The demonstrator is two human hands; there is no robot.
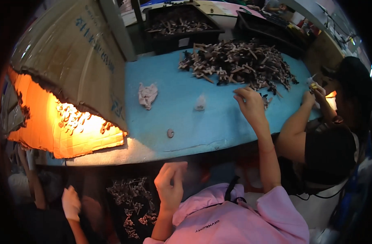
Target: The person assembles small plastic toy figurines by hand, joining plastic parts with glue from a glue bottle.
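Note:
My right hand point(249, 106) hangs over the blue tabletop point(173, 142), just in front of a heap of small brown and pale figure-like parts point(238, 63). Its fingers are apart and loosely bent, with nothing seen in them. Closer to me, below the table's front edge, my left hand point(169, 185) has its fingers curled together; what they hold, if anything, is hidden. Beside that hand is a dark tray point(117, 211) with small grey-brown parts. On the tabletop lie a crumpled pale cloth point(147, 95), a small clear container point(200, 103) and a small round brown piece point(170, 133).
A cardboard screen point(72, 53) stands on the left, with a brightly lit cardboard box point(88, 142) holding small parts. Black bins point(182, 40) line the back. At right a co-worker's hands point(314, 94) hold a small item; another person's gloved hand point(71, 203) is at lower left.

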